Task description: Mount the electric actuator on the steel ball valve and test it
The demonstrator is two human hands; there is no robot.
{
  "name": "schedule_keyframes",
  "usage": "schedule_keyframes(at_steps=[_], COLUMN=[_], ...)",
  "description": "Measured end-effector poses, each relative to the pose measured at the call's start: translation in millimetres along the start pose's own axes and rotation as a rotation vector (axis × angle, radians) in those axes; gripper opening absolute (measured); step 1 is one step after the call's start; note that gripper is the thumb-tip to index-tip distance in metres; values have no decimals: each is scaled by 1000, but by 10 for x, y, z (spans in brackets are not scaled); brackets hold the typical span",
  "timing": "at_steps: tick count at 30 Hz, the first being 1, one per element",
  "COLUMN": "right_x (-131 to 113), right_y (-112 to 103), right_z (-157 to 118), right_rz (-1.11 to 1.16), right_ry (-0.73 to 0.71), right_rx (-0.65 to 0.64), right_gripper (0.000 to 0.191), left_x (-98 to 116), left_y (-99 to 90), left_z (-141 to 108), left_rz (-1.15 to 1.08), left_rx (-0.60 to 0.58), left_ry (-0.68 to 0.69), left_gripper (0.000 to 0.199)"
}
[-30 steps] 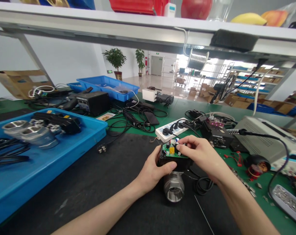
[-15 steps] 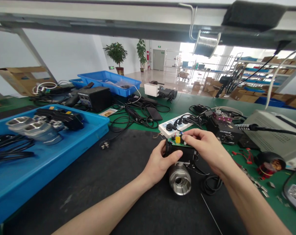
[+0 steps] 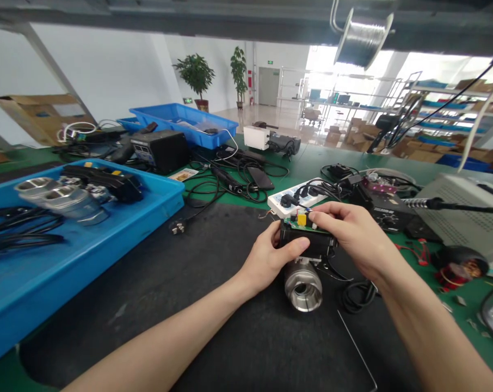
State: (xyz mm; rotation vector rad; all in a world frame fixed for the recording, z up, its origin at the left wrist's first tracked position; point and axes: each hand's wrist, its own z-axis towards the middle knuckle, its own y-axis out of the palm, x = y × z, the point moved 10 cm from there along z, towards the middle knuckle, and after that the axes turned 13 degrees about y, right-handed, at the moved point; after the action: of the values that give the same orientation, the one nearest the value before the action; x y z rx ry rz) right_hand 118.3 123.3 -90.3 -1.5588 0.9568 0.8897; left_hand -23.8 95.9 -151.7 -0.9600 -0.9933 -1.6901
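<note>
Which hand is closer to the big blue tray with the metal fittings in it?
Left. The left hand grips the black housing on the side toward the blue tray; the right hand is farther right of the tray, fingertips at the circuit board on top.

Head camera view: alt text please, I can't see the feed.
The left hand grips a black housing above a metal valve body, while the right hand touches its exposed green circuit board. A blue tray of similar valves lies to the left.
</note>
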Motion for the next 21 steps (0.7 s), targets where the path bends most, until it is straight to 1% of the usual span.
schedule_keyframes(at_steps=[7,15,21], right_x=[-5,-25,-37], right_y=[-17,-19,-1], right_z=[-17,-25,-37], right_rz=[-3,-19,-25], right_ry=[-3,-9,-11], right_rx=[13,25,17], right_gripper=[46,38,37], left_x=[1,6,22], left_y=[-1,-3,-1], left_z=[-10,-10,-13], left_rz=[4,-4,-20], left_rx=[-9,-14,-12], left_ry=[-5,-2,7], left_gripper=[53,53,53])
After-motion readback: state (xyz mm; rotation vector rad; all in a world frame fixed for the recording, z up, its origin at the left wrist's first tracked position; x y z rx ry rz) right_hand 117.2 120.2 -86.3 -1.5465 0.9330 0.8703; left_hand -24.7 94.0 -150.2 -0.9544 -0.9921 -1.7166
